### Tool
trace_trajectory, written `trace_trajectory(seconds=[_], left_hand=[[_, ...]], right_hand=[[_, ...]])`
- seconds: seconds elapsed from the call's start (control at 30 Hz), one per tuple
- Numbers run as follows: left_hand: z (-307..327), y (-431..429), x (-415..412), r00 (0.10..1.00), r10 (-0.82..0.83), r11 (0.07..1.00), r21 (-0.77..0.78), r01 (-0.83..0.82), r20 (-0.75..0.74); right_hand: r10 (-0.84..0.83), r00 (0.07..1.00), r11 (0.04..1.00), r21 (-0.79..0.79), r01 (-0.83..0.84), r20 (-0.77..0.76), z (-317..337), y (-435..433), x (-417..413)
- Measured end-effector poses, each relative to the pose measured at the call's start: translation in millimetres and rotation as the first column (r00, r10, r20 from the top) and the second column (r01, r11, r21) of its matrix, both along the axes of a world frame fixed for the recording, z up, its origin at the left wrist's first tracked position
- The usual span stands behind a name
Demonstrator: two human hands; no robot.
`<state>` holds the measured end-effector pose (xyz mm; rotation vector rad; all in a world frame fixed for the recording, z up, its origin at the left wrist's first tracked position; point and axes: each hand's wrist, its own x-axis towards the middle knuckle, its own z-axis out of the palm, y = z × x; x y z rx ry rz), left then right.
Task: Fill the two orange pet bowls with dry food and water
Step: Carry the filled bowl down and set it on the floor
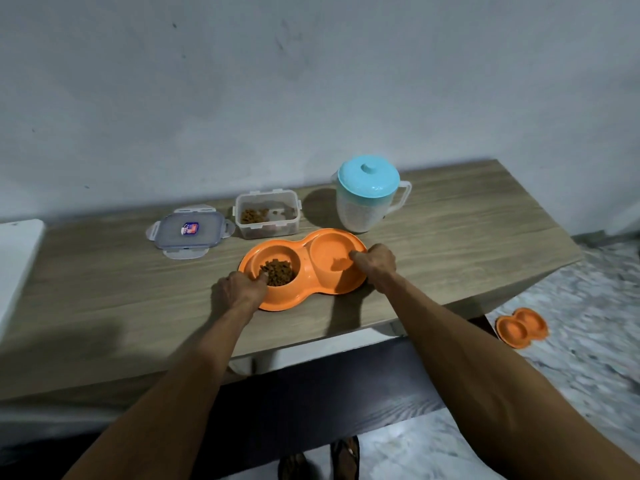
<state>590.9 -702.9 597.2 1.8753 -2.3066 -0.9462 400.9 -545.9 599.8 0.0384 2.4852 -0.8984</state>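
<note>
An orange double pet bowl [306, 271] lies on the wooden table. Its left cup holds brown dry food [278, 271]; whether its right cup [329, 256] holds water I cannot tell. My left hand [240, 289] grips the bowl's left rim, thumb over the edge by the food. My right hand [375, 263] grips the right rim, thumb hooked inside the cup. Behind stand an open clear food container [266, 218] with some kibble and a translucent jug [367, 197] with a light blue lid.
The container's clear lid [188, 233] lies to its left. A second orange double bowl [521, 327] sits on the speckled floor to the right of the table [450, 244]. A white surface [17, 265] adjoins the table's left end. The wall runs close behind.
</note>
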Motion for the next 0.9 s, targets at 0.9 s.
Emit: trace_trajectory(seconds=[0.9], left_hand=[[13, 141, -92, 0.932, -0.204, 0.949, 0.175, 0.264, -0.301]], right_hand=[[-0.407, 0.910, 0.902, -0.188, 0.388, -0.079, 55, 225, -3]])
